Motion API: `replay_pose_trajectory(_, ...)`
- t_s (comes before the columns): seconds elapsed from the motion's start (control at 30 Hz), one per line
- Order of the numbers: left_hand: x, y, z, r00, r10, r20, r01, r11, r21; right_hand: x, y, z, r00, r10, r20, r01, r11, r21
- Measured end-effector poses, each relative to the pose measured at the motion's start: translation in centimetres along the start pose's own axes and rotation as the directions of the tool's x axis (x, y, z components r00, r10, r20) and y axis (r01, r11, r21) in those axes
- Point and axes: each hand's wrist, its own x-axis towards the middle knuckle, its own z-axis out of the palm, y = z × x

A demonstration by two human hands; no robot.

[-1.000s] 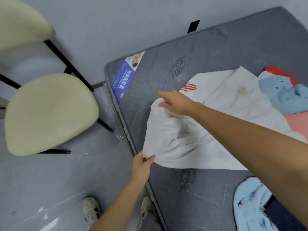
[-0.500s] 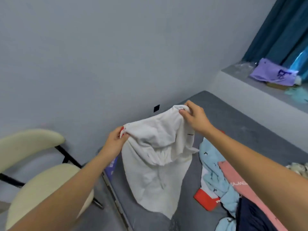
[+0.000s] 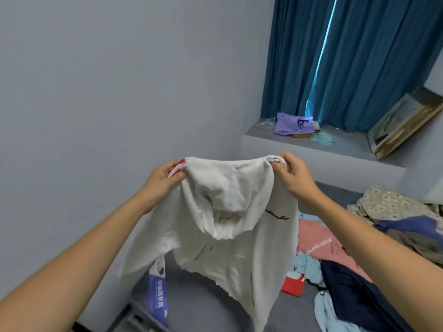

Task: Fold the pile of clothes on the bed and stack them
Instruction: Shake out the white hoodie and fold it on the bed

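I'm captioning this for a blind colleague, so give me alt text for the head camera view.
Two bare hands hold a white hoodie up by its shoulders, left hand and right hand each pinching the fabric, hood drooping forward. Behind it, unfolded clothes lie on a grey bed, beside a grey wall and blue curtains.

Teal curtains [image 3: 354,58] above a ledge [image 3: 345,149] bearing a purple bag [image 3: 291,127] and a leaning framed picture [image 3: 400,125].
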Motion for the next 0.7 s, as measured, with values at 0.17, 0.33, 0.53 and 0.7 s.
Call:
replay_pose_trajectory(0.17,-2.6,2.0,-1.2,0.981,0.021,0.190,-0.012,0.999,-0.044,-7.4,-3.6,-2.9,0.996,0.058,-0.071,-0.058,0.998,-0.005)
replay_pose_trajectory(0.33,-3.6,2.0,0.1,0.957,-0.008,0.290,0.017,0.999,-0.030,-13.4,-4.1,-4.8,0.990,0.094,-0.105,-0.099,0.994,-0.039)
replay_pose_trajectory(0.53,-2.0,-1.5,5.2,0.921,-0.118,0.372,0.113,0.993,0.034,-15.6,1.4,-5.5,0.980,0.189,-0.068,-0.192,0.981,-0.036)
replay_pose_trajectory(0.7,2.0,-7.8,12.1,0.901,-0.159,0.404,0.111,0.984,0.138,-14.0,11.7,-4.9,0.960,0.280,-0.005,-0.280,0.958,-0.067)
